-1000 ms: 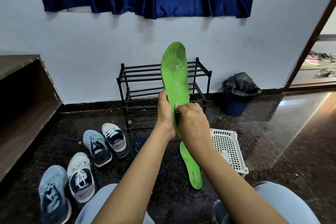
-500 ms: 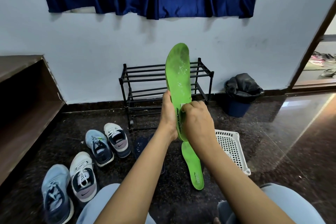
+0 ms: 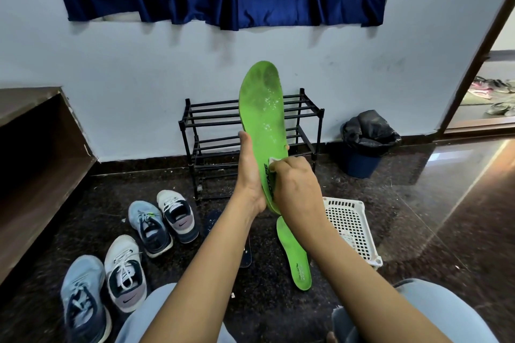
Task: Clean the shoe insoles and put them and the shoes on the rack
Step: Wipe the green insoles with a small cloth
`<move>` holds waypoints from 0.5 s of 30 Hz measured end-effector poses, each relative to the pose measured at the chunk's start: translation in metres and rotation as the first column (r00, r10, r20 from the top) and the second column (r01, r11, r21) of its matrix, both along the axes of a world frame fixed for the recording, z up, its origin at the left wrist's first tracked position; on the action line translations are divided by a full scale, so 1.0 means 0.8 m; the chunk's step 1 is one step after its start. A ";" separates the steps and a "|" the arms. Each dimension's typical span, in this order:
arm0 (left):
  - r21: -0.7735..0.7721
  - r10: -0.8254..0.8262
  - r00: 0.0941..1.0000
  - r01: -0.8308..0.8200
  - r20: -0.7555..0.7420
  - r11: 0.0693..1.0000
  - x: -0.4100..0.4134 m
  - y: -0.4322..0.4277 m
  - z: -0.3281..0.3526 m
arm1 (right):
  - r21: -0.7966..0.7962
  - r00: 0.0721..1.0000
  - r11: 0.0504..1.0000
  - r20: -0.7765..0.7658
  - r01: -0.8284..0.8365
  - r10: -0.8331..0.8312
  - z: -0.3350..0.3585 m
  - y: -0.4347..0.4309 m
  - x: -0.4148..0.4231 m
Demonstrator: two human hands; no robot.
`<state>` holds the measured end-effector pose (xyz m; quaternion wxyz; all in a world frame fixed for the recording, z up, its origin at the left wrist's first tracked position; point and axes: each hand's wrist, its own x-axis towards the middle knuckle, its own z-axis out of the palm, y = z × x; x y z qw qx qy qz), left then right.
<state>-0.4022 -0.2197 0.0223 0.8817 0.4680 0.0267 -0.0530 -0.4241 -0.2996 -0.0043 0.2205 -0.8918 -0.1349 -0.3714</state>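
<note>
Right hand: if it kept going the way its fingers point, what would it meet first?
The green insole: the right hand presses a white wipe against it. Beyond that probably comes the left hand gripping the insole, though depth is unclear.

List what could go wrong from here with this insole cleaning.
1. The left hand grips the raised green insole only near its heel, so rubbing by the right hand with the small white wipe could twist it loose.
2. White flecks on its upper half may drop onto the second green insole lying on the floor.
3. The dark smudge near the toe could get missed.
</note>
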 end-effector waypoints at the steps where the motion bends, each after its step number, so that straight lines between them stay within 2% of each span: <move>1: 0.015 -0.007 1.000 0.007 0.005 1.000 -0.001 0.001 -0.001 | 0.012 1.000 1.000 0.002 0.000 0.000 0.005 0.000 0.003; 8: 0.051 -0.071 0.997 0.073 -0.032 0.996 -0.006 -0.002 -0.006 | 0.089 0.999 0.996 0.025 0.017 -0.020 0.020 -0.004 0.005; 15: 0.011 -0.002 0.997 0.003 -0.083 1.000 -0.001 0.010 -0.008 | 0.151 0.998 0.987 -0.029 -0.054 0.059 0.005 0.016 -0.006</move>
